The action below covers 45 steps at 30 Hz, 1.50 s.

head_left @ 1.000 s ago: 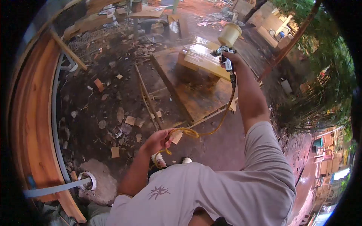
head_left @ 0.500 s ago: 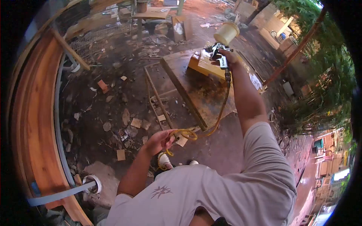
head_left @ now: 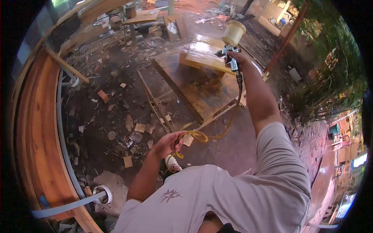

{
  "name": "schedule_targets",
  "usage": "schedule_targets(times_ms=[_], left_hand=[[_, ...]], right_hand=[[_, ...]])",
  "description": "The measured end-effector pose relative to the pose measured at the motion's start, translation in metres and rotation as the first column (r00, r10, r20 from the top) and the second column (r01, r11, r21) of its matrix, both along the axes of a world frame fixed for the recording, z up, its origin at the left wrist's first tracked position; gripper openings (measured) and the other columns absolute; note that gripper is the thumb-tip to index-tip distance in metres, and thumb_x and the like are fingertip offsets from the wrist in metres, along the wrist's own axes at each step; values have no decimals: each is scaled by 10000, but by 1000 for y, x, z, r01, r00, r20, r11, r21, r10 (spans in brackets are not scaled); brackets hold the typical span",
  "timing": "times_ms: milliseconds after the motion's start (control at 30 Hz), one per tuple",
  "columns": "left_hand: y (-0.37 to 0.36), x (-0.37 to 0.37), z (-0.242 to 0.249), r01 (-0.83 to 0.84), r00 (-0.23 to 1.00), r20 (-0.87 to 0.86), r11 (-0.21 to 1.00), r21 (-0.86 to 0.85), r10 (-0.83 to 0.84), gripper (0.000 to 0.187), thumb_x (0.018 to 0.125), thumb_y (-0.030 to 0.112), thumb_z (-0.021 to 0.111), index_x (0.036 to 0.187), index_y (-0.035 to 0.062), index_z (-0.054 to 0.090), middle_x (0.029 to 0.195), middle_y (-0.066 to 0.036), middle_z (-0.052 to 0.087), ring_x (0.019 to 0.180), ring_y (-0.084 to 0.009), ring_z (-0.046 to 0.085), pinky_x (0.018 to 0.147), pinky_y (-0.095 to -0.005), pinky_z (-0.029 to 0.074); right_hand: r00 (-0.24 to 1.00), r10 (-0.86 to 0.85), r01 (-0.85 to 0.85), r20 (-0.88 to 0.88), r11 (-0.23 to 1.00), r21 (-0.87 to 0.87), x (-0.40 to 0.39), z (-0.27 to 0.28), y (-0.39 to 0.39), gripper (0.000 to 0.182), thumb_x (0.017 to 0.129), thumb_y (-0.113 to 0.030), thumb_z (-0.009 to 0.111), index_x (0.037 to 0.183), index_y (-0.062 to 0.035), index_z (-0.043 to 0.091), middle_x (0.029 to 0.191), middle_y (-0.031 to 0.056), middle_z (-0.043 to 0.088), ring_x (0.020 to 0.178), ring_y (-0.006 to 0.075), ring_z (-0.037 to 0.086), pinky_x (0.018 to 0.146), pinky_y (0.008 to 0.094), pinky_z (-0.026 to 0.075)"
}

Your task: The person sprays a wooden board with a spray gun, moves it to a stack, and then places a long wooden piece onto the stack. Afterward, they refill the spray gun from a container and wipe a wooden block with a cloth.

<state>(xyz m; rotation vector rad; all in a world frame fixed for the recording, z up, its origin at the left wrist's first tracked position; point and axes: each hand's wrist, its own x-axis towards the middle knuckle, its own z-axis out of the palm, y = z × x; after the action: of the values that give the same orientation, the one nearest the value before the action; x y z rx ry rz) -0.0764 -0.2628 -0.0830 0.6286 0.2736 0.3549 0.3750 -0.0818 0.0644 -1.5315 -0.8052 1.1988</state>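
Observation:
My right hand (head_left: 240, 58) is closed around the handle of a metal spray gun (head_left: 229, 54) with a cream-coloured cup (head_left: 234, 33) on top. From the gun's base a yellow hose (head_left: 229, 126) curves down to my left hand (head_left: 169, 145), whose fingers are wrapped round a looped part of it. Below and left of the gun lies a glossy yellow-brown wooden piece (head_left: 204, 50), box-like in shape. It rests on a stained wooden board (head_left: 194, 85), and the gun is held apart from it, near its right end.
Long wooden planks (head_left: 39, 128) line the left side, beside a grey curved pipe (head_left: 64, 143). Scraps and stones litter the dirt ground (head_left: 103, 128). A small wooden table (head_left: 142, 17) stands at the back. A slanting pole (head_left: 287, 39) and leafy plants (head_left: 326, 81) are on the right.
The spray gun has turned a little, and more of the wooden piece's shiny top shows. The view has shifted slightly. My left hand keeps its hold on the hose.

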Motion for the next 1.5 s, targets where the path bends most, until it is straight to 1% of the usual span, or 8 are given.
schedule_targets(times_ms=[333,500,633,733,767,1133,1200,1500], left_hand=[[-88,80,10,16,997,-81,1000,-14,-17,677,873,415,572,1365,-3,369,837,-5,518,669,-92,470,606,-243,409],[-121,112,22,-16,957,-282,979,204,74,612,915,408,500,1365,14,372,809,-2,509,647,-87,452,583,-232,395],[-138,134,-1,-74,899,-399,960,269,181,542,932,371,510,1336,24,407,768,19,511,600,-44,445,552,-192,380],[-143,151,-19,-72,835,-491,934,349,248,501,935,352,510,1308,25,437,754,19,509,573,-41,437,500,-190,358],[-141,155,-23,-40,828,-510,932,359,232,487,940,351,514,1305,37,436,762,9,512,582,-52,435,505,-201,366],[-98,187,-88,200,742,-656,891,409,134,396,940,342,511,1258,106,495,783,16,500,609,-56,432,478,-203,355],[-101,197,-98,223,754,-656,931,290,23,312,935,340,524,1128,96,548,742,20,507,567,-38,449,447,-186,365],[-77,300,-124,285,706,-708,920,269,-12,345,924,362,537,1139,94,538,818,-5,544,598,-58,465,476,-206,380]], right_hand=[[977,-137,146,166,988,-47,110,-16,-103,233,887,-251,590,921,-22,575,739,89,602,621,205,603,519,372,523],[921,-220,273,323,953,-131,146,-9,-173,233,850,-256,639,878,-30,591,734,86,591,627,186,584,525,361,492],[770,-440,424,463,894,145,171,-31,-209,275,783,-257,703,830,3,626,756,79,604,666,187,577,546,384,468],[848,-478,412,228,866,283,131,1,-272,288,777,-251,714,855,11,625,766,75,610,658,180,563,564,366,463],[866,-449,361,220,866,346,168,-42,-252,283,779,-232,717,901,4,621,801,81,619,677,187,562,591,369,463],[876,-481,452,-19,809,376,186,-87,-285,159,853,-77,615,1001,-20,596,857,63,636,723,144,594,614,311,485],[849,-528,489,-3,783,384,183,-84,-297,167,856,-83,626,1014,-38,594,861,41,631,735,126,581,631,301,481],[746,-665,622,34,714,322,278,-112,-286,174,835,-106,667,981,-29,613,859,28,626,718,124,576,634,295,478]])
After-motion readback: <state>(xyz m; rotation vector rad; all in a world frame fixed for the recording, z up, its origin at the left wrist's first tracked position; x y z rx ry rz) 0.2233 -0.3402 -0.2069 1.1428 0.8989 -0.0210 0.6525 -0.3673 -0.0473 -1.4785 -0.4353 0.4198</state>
